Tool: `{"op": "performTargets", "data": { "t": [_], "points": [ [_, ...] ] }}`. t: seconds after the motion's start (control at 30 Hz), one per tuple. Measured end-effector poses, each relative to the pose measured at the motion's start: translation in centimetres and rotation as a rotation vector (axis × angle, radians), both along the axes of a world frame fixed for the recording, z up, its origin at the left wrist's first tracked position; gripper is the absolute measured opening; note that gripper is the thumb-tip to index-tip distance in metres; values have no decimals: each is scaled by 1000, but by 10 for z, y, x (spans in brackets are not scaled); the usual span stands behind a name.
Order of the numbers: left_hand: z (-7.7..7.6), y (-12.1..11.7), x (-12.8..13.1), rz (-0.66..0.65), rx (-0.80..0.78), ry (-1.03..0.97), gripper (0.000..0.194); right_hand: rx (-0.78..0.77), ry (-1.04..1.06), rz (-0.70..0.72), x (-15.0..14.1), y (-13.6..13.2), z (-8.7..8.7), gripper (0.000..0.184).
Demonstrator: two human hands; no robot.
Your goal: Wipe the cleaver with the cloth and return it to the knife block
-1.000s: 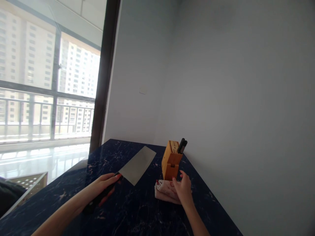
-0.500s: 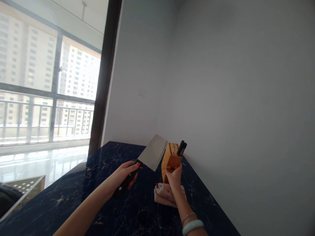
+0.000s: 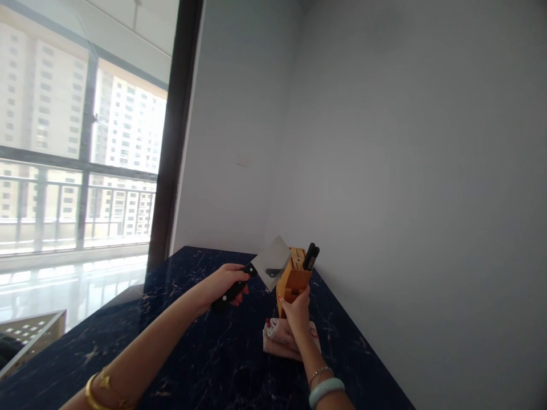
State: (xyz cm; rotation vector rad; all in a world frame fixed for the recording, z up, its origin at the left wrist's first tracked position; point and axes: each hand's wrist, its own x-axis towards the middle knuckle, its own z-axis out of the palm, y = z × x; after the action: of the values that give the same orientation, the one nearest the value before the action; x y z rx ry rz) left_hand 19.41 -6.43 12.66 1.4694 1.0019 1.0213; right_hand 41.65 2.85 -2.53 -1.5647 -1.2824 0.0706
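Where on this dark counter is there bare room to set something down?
The counter is bare between the left arm and the cloth, and along its window-side edge. It is crowded at the wall corner: knife block, cleaver, both hands.

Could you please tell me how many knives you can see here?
3: a cleaver held in the left hand, and two black handles sticking up from the block, which the right hand steadies. More may be hidden.
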Motion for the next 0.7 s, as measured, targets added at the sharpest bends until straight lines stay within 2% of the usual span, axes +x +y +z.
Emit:
{"op": "performTargets", "data": {
  "t": [0.13, 0.27, 0.33, 0.43, 0.53, 0.7],
  "points": [
    [39, -4, -2, -17, 30, 200, 24, -21, -7, 3, 0, -2, -1, 86],
    [95, -2, 6, -54, 89, 418, 20, -46, -12, -7, -1, -2, -1, 87],
    [124, 0, 13, -35, 56, 552, 20, -53, -17, -9, -1, -4, 0, 88],
    [161, 5, 25, -26, 7, 648, 21, -47, -27, -1, -2, -7, 1, 86],
    [186, 9, 40, -43, -41, 774, 23, -40, -33, 4, -2, -8, 2, 84],
    [210, 15, 69, -105, 15, 1120, 9, -61, -24, -28, -3, -7, 2, 85]
  ]
}}
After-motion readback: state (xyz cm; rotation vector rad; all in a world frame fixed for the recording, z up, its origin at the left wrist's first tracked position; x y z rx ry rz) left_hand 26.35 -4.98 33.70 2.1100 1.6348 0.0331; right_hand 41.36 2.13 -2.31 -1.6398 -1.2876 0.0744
